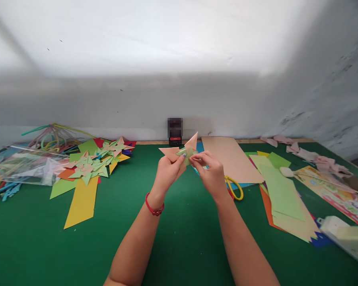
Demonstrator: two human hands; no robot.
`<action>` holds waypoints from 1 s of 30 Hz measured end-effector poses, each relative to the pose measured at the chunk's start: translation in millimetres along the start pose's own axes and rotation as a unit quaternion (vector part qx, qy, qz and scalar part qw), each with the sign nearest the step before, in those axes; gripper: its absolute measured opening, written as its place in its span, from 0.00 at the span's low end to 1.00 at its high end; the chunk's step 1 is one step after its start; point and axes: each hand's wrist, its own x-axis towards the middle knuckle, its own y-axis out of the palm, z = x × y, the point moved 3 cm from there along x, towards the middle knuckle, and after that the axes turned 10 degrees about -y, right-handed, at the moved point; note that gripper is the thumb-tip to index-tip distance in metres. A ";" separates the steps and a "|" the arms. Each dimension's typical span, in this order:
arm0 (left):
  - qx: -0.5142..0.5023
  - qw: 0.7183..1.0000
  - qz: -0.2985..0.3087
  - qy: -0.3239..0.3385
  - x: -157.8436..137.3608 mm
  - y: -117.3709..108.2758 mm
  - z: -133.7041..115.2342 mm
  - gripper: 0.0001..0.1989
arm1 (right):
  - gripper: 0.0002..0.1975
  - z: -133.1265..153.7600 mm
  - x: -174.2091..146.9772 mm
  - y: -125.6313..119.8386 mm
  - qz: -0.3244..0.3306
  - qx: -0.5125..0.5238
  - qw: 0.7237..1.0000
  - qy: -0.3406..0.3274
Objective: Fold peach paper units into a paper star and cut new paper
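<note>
Bare forearms (133,242) reach from the bottom of my view over the green surface (183,246), the left one wearing a red bracelet (154,210). Ahead of them I have a folded paper piece (190,151), pink and pale green with pointed arms, held up between the two hands, short of the middle of the far edge. On the left hand (168,171), thumb and fingers are clamped on the paper; on the right hand (209,171), the fingertips pinch its right side.

Behind the piece, at the far edge, I see a dark upright device (175,137), its screen pixelated. Just beside the right wrist lie yellow-handled scissors (240,193), near a large pink sheet (229,157).

Toward the right edge I make out a stack of paper strips (282,190), mostly green and pink. Toward the far left corner, folded stars (91,167) lie heaped above a yellow strip (80,204), beside a clear plastic bag (44,171).
</note>
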 end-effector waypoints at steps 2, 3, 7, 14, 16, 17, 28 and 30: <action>-0.004 1.000 0.008 -0.005 0.7 -0.3 1.5 0.13 | 0.05 0.6 0.5 0.3 -0.003 0.009 1.000 0.002; -0.005 1.000 0.014 -0.005 1.0 -0.3 2.0 0.13 | 0.05 0.5 0.6 0.6 -0.004 0.014 1.000 0.005; 0.012 1.000 0.015 0.002 0.9 0.6 1.5 0.13 | 0.05 -0.9 0.4 1.2 -0.008 0.035 0.999 0.016; 0.021 1.000 0.008 -0.009 -1.8 3.2 -1.4 0.12 | 0.05 -3.3 0.0 -0.5 -0.008 0.063 0.997 0.036; 0.026 1.000 0.012 -0.011 -1.4 2.8 -1.1 0.12 | 0.05 -3.0 -0.3 -0.4 -0.002 0.059 0.998 0.034; 0.027 0.999 0.013 -0.009 -1.1 2.5 -1.0 0.12 | 0.05 -2.7 -0.4 -0.3 0.001 0.053 0.998 0.031; 0.012 0.999 -0.026 0.020 0.4 3.7 -1.6 0.14 | 0.05 0.6 1.4 -2.2 0.003 -0.022 1.000 0.001; 0.004 0.999 -0.029 0.018 0.6 3.0 -2.0 0.14 | 0.05 1.5 1.9 -2.5 0.001 -0.016 1.000 0.005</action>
